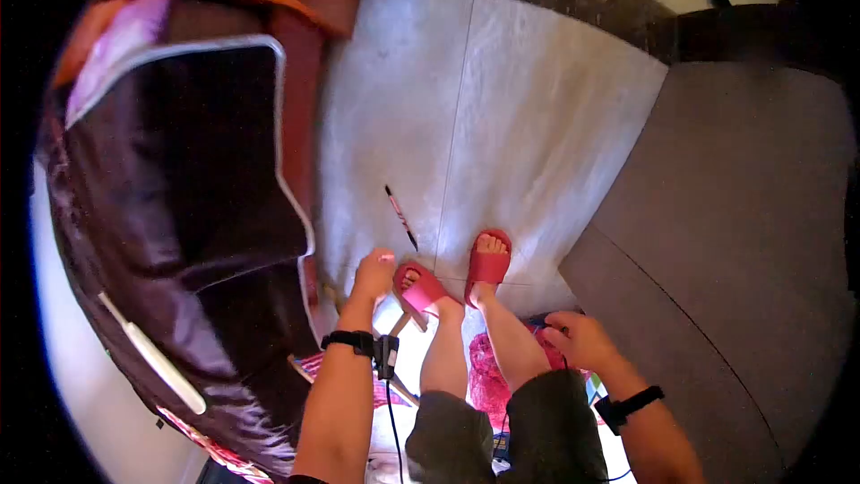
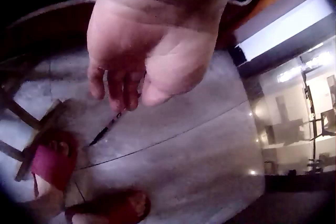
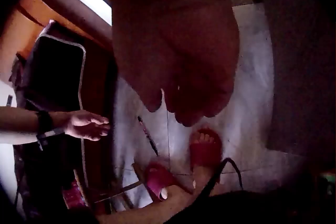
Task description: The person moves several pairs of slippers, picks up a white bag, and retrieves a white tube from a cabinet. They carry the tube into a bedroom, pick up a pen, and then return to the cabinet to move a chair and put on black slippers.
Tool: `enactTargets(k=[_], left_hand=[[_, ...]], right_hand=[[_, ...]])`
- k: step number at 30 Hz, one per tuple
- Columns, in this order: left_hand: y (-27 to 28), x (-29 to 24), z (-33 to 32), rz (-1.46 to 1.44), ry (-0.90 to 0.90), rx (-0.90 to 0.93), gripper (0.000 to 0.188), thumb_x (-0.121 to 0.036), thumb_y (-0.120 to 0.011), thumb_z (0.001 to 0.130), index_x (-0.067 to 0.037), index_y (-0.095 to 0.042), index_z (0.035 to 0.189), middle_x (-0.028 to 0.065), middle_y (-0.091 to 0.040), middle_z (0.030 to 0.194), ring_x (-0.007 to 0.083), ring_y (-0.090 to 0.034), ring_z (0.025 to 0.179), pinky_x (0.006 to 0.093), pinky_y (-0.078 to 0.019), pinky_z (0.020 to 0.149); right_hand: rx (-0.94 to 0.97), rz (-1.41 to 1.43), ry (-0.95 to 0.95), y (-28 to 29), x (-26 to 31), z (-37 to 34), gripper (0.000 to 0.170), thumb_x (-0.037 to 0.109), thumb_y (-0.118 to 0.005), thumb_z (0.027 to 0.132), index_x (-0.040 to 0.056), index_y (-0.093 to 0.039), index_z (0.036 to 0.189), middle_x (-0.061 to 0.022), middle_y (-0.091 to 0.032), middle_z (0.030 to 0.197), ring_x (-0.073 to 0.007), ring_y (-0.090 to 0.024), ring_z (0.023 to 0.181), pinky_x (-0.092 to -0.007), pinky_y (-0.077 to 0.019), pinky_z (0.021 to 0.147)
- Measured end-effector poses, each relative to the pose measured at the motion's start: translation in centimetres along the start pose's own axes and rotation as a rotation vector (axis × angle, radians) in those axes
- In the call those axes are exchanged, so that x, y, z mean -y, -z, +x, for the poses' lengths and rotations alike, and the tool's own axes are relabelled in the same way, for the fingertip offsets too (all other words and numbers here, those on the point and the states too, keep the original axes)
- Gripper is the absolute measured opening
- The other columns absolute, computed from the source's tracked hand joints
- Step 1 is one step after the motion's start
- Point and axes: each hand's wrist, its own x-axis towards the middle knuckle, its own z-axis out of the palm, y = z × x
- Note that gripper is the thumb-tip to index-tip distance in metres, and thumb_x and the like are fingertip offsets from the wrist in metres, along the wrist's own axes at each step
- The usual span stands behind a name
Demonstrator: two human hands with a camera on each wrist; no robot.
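A slim pen-like stick with dark ends and a reddish, pale-patterned middle lies on the tiled floor, ahead of the feet. My left hand hangs above the floor near its lower end, holding nothing. In the left wrist view the loose fingers of that hand overlap the stick, whose dark tip shows past them. Over by my right knee, my right hand hangs with fingers loosely bent. The right wrist view shows this hand in shadow, nothing seen in it.
Red slippers are on the feet, just behind the stick. A dark brown cover with pale edging drapes furniture at left, with a long white object on it. To the right stands a large grey-brown surface. Wooden legs show beside the left foot.
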Motion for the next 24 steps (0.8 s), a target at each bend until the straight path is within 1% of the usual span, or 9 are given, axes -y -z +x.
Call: enactTargets(k=[1, 4, 7, 8, 12, 15, 18, 21, 24], left_hand=[[-1.6, 1.7, 2.7, -0.015, 0.046, 0.04, 0.029, -0.013, -0.056, 0.082, -0.006, -0.059, 0.11, 0.0076, -0.064, 0.091, 0.016, -0.058, 0.084, 0.0262, -0.0462, 0.073], [-4.8, 3.1, 6.9, 0.01, 0.019, 0.093, 0.029, -0.013, -0.055, 0.081, -0.009, -0.059, 0.11, 0.0121, -0.063, 0.098, 0.0206, -0.059, 0.09, 0.0312, -0.0458, 0.08], [-6.8, 4.1, 10.0, 0.271, -0.123, 0.015, 0.03, -0.019, -0.052, 0.079, -0.013, -0.06, 0.107, 0.0202, -0.059, 0.103, 0.0346, -0.057, 0.098, 0.039, -0.0445, 0.086], [-7.2, 4.4, 11.1, 0.332, -0.082, 0.052, 0.033, -0.019, -0.052, 0.078, -0.016, -0.057, 0.111, 0.0216, -0.056, 0.106, 0.0374, -0.054, 0.101, 0.0406, -0.0428, 0.088], [-9.6, 4.4, 13.1, 0.381, -0.028, -0.026, 0.032, -0.021, -0.053, 0.079, -0.013, -0.058, 0.108, 0.0223, -0.055, 0.105, 0.0384, -0.053, 0.1, 0.0416, -0.0428, 0.088], [-9.8, 4.8, 13.9, 0.445, -0.056, 0.025, 0.029, -0.021, -0.052, 0.079, -0.009, -0.06, 0.104, 0.0208, -0.057, 0.1, 0.0383, -0.054, 0.098, 0.0424, -0.0438, 0.085], [-9.2, 5.0, 12.9, 0.365, -0.172, -0.109, 0.027, -0.021, -0.056, 0.078, -0.006, -0.061, 0.1, 0.0193, -0.059, 0.095, 0.0363, -0.058, 0.09, 0.0405, -0.0467, 0.079], [-6.5, 2.5, 9.4, 0.103, -0.234, -0.068, 0.02, -0.014, -0.061, 0.078, -0.004, -0.062, 0.095, 0.0113, -0.062, 0.083, 0.0253, -0.062, 0.078, 0.0346, -0.0492, 0.073], [-2.1, -1.6, 3.3, -0.421, -0.023, 0.188, 0.012, -0.005, -0.059, 0.078, -0.003, -0.059, 0.09, 0.0047, -0.059, 0.079, 0.0147, -0.057, 0.07, 0.0282, -0.0481, 0.067]], right_hand=[[-0.009, -0.027, 0.015, -0.1, -0.6, 1.7, 0.031, 0.028, -0.056, 0.083, 0.0052, -0.062, 0.103, -0.0165, -0.063, 0.1, -0.0348, -0.06, 0.091, -0.0405, -0.0479, 0.079], [-0.009, -0.046, 0.022, -0.8, -2.5, 5.1, 0.031, 0.028, -0.056, 0.084, 0.0045, -0.061, 0.103, -0.0172, -0.062, 0.1, -0.0342, -0.06, 0.091, -0.0401, -0.0479, 0.079], [0.015, 0.012, -0.003, -1.8, -3.7, 7.5, 0.031, 0.027, -0.057, 0.084, 0.0034, -0.061, 0.104, -0.0178, -0.062, 0.1, -0.0337, -0.061, 0.09, -0.0394, -0.0482, 0.079], [0.024, -0.002, -0.007, -2.0, -3.6, 7.9, 0.03, 0.026, -0.057, 0.084, 0.003, -0.06, 0.104, -0.0178, -0.062, 0.1, -0.0334, -0.061, 0.09, -0.0389, -0.0485, 0.079], [0.015, 0.083, -0.065, -3.3, -4.5, 8.8, 0.03, 0.023, -0.06, 0.084, 0.0013, -0.06, 0.104, -0.0172, -0.062, 0.101, -0.0318, -0.062, 0.088, -0.0364, -0.0494, 0.077], [-0.017, 0.073, -0.095, -3.8, -5.0, 8.5, 0.029, 0.022, -0.061, 0.083, 0.0001, -0.06, 0.103, -0.017, -0.062, 0.1, -0.0306, -0.063, 0.086, -0.0349, -0.0497, 0.076], [-0.063, 0.12, -0.03, -4.2, -5.7, 8.1, 0.029, 0.022, -0.061, 0.083, -0.0002, -0.06, 0.103, -0.0173, -0.062, 0.099, -0.03, -0.063, 0.085, -0.0355, -0.0499, 0.075], [-0.104, 0.122, -0.001, -3.9, -5.8, 7.1, 0.027, 0.019, -0.062, 0.082, 0.0, -0.06, 0.102, -0.0175, -0.063, 0.098, -0.03, -0.063, 0.086, -0.0361, -0.0499, 0.074], [-0.158, 0.087, 0.042, -2.3, -3.7, 5.3, 0.024, 0.01, -0.062, 0.082, -0.0025, -0.058, 0.102, -0.0121, -0.064, 0.083, -0.0151, -0.061, 0.074, -0.0273, -0.049, 0.065]])
